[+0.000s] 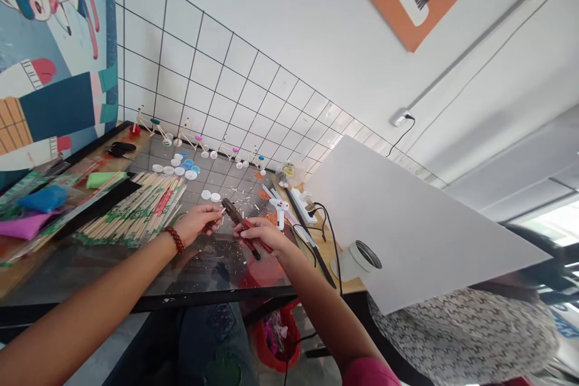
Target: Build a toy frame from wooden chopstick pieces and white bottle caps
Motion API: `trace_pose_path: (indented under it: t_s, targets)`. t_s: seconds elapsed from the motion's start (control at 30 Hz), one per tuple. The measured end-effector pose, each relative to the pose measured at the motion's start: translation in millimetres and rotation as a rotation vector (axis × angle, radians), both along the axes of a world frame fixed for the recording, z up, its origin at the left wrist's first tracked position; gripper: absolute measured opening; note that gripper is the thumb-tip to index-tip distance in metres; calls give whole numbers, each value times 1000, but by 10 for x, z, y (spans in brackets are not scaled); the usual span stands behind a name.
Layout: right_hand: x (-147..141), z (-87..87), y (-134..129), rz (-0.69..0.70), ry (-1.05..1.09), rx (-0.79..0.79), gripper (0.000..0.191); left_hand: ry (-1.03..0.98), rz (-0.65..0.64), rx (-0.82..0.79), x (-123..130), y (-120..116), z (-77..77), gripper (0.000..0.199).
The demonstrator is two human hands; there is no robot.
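My left hand (pixel 201 222), with a red bead bracelet at the wrist, pinches a short pale wooden stick piece (pixel 223 211). The stick's end is at the dark jaws of a pair of pliers (pixel 232 211). My right hand (pixel 265 235) is closed around the red handles of these pliers. Whether the jaws touch the stick is too small to tell. Small pale chips lie scattered on the dark tabletop around both hands. Two white bottle caps (pixel 210 196) sit just beyond my left hand. Left of it spreads a pile of wooden chopsticks (pixel 136 208), some in green-printed wrappers.
A white glue gun (pixel 280 210) stands right of the pliers, near a power strip (pixel 301 202). More caps (pixel 180 171) and several stick-and-cap assemblies (pixel 199 142) line the back. Clay packets (pixel 43 199) lie left. A jar (pixel 357 259) and white board (pixel 407 223) stand right.
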State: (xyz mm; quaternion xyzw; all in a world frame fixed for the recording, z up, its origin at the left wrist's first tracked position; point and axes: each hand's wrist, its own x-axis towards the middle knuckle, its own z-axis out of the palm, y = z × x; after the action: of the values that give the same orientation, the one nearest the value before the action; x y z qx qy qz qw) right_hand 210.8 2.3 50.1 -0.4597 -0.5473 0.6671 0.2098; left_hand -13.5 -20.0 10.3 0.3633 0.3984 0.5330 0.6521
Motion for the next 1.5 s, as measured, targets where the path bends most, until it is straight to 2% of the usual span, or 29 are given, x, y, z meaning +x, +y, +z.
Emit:
trace_pose_path:
  t_s: [0.27, 0.47, 0.63, 0.7, 1.0, 1.37, 1.5]
  targets:
    - [-19, 14, 26, 100, -82, 100, 35, 66, -12, -8, 7, -6, -16, 38]
    - [-16, -9, -3, 114, -137, 128, 38, 125, -32, -37, 10, 26, -48, 37]
    - [-3, 10, -24, 169, -312, 321, 21, 148, -44, -30, 14, 28, -63, 37]
    - [2, 32, -37, 178, -336, 349, 17, 153, -43, -9, 24, 16, -59, 38]
    - [-20, 27, -32, 185, -335, 361, 14, 153, -36, -2, 44, -31, -13, 30]
    - [-41, 95, -10, 249, -311, 277, 24, -26, -52, -88, 22, -6, 8, 29]
    - [-49, 50, 23, 282, -353, 359, 22, -14, -37, -95, 10, 0, -23, 30]
